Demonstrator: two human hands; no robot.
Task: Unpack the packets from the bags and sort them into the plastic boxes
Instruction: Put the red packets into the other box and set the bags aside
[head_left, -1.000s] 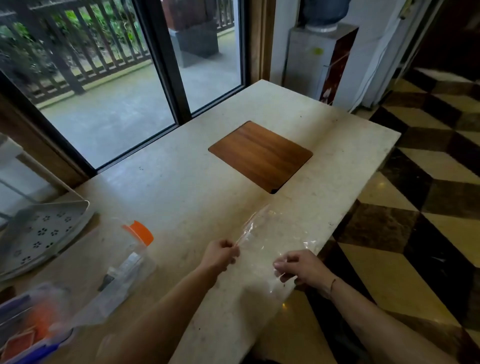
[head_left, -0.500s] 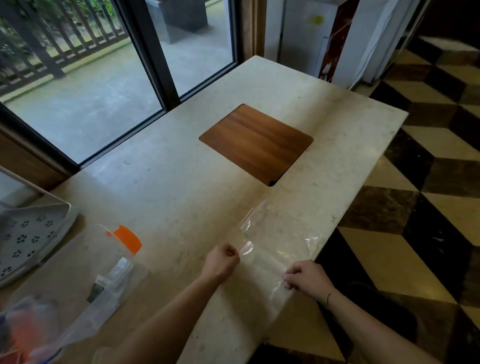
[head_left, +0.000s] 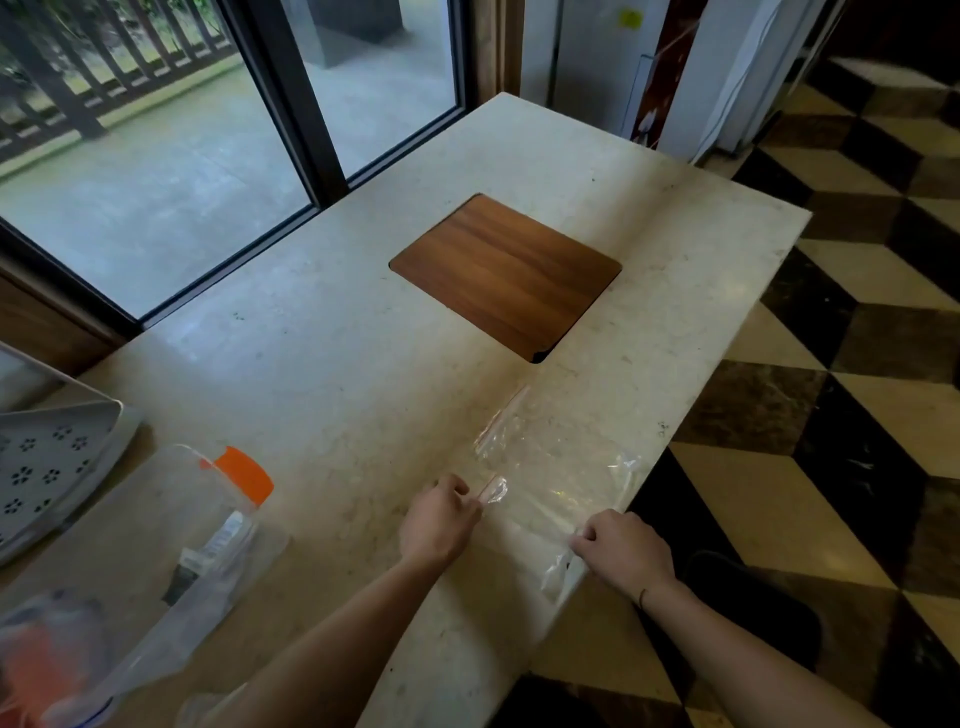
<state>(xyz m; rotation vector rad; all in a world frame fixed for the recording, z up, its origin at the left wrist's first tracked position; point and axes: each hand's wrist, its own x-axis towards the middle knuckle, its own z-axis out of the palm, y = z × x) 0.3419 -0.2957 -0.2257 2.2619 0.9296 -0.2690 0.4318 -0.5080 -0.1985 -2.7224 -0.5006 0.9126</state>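
A clear plastic bag (head_left: 550, 467) lies flat on the marble table (head_left: 337, 364) near its right edge. My left hand (head_left: 439, 522) pinches the bag's near left corner. My right hand (head_left: 623, 553) pinches its near right corner at the table edge. To the left stands a clear plastic box with an orange latch (head_left: 244, 475), with a packet (head_left: 218, 545) inside and a clear bag draped at it. At the bottom left, a blurred bag (head_left: 47, 660) holds orange and blue things.
A wooden inset board (head_left: 506, 273) sits in the table's middle. A grey perforated tray (head_left: 47, 473) lies at the left edge. Glass doors stand behind the table, a white cabinet (head_left: 597, 67) at its far end, and checkered floor (head_left: 857, 415) on the right.
Both hands have lowered the clear bag from slightly raised to flat on the table. The view has tilted downward and nearer.
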